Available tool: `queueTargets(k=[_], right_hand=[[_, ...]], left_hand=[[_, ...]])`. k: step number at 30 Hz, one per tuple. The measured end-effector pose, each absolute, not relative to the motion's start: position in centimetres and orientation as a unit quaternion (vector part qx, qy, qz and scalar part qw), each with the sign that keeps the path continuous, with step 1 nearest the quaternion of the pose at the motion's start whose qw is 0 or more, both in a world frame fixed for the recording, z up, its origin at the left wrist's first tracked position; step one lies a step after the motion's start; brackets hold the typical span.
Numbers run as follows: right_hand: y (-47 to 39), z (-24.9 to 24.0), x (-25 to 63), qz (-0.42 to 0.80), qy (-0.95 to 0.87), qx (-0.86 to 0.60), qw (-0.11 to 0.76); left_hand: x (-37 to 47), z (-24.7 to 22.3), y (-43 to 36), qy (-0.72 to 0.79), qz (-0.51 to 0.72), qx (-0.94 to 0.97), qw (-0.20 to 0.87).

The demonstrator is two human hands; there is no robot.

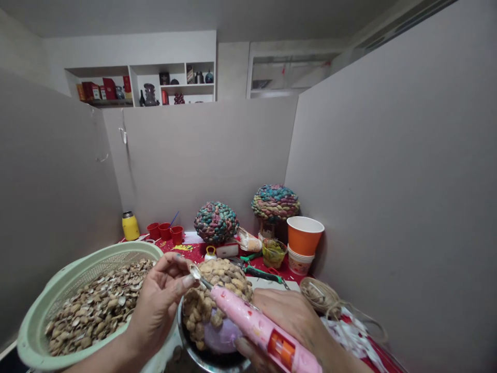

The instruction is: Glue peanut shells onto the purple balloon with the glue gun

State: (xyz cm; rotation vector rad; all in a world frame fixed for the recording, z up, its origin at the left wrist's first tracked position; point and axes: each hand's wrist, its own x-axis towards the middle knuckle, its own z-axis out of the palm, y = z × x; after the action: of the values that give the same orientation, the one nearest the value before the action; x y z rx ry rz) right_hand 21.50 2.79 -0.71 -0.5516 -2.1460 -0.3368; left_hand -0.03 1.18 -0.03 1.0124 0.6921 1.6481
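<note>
My left hand [159,292] pinches a peanut shell half [194,271] between thumb and fingers, its hollow side facing the tool tip. My right hand [289,313] is wrapped round a pink hot glue gun [244,316], whose metal nozzle touches or nearly touches the shell. Below them a purple balloon [223,334], partly covered with peanut shells [229,274], rests in a metal bowl [233,368]. On the left, beside my left forearm, a pale green plastic basket [33,321] holds many loose peanut shells [95,313].
Two painted shell-covered domes [216,221] [275,201] stand at the back. Orange paper buckets [305,238], green-handled pliers [264,274] and a twine coil [320,295] lie rightward. Red cups [176,234] and a yellow jar [130,226] stand back left. Grey partitions [202,155] enclose the table.
</note>
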Motion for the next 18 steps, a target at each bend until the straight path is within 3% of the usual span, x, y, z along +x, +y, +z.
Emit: queueTargets(k=[4,12,18], right_hand=[[3.5,-2.0,21.1,-0.146,-0.843,-0.213,0.472],[2.6,-0.1,21.3,-0.122,-0.871,-0.215,0.425],[3.0,-1.4,21.4,-0.054,-0.865,-0.210,0.452]], left_hand=[[0.0,-0.1,0.9,0.294,0.675,0.436,0.518],[0.1,0.2,0.7,0.290,0.666,0.440,0.528],[-0.1,0.3,0.7,0.281,0.658,0.429,0.552]])
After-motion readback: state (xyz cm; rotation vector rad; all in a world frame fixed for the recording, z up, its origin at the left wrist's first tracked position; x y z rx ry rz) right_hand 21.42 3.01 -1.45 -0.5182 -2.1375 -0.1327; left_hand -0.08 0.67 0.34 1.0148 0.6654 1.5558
